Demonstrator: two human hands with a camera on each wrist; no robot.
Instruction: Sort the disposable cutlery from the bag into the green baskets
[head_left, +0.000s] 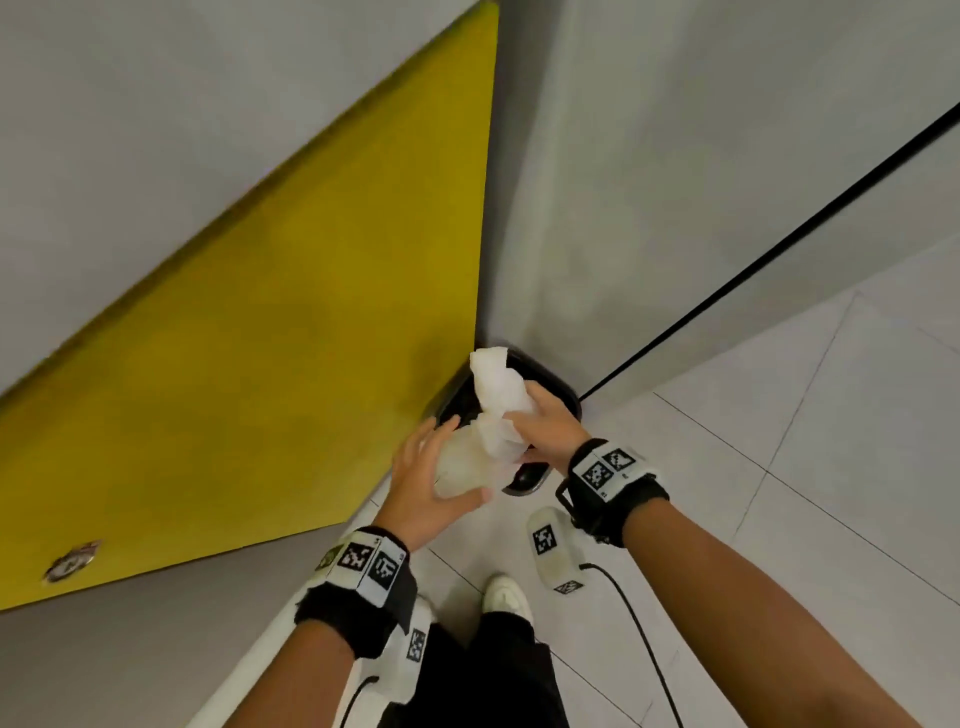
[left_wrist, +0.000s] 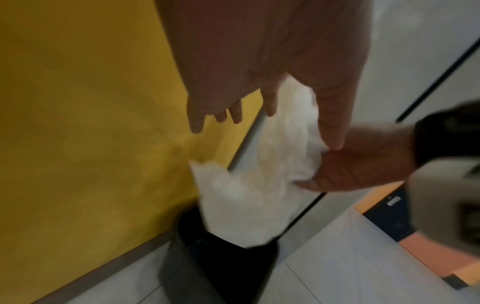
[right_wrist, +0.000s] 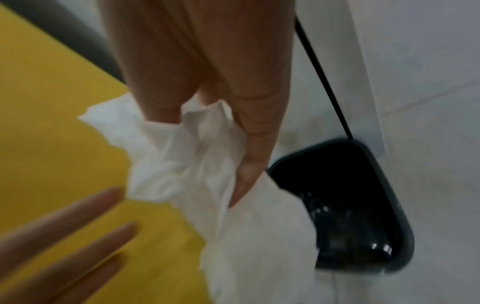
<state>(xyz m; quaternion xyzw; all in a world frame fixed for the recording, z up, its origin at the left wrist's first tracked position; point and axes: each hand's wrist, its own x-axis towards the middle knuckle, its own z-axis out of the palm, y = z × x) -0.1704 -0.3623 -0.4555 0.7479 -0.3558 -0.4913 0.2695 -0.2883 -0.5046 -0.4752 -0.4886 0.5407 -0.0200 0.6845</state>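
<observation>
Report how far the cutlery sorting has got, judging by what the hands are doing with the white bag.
Done: cannot be confirmed; no green baskets or cutlery are in view. In hand: the right hand grips the crumpled white bag over a black bin in the corner beside the yellow panel; the left hand, fingers straight, is against its lower part. Left: probably dropping the bag into the bin.

The open black bin (head_left: 558, 387) is wedged in the corner, hemmed by the yellow panel (head_left: 291, 332) at 9 o'clock and the grey wall (head_left: 649, 182) at 12. Its mouth is partly covered by the white bag (head_left: 496, 395). Bare tiled floor (head_left: 831, 441) lies at 3 o'clock.
</observation>
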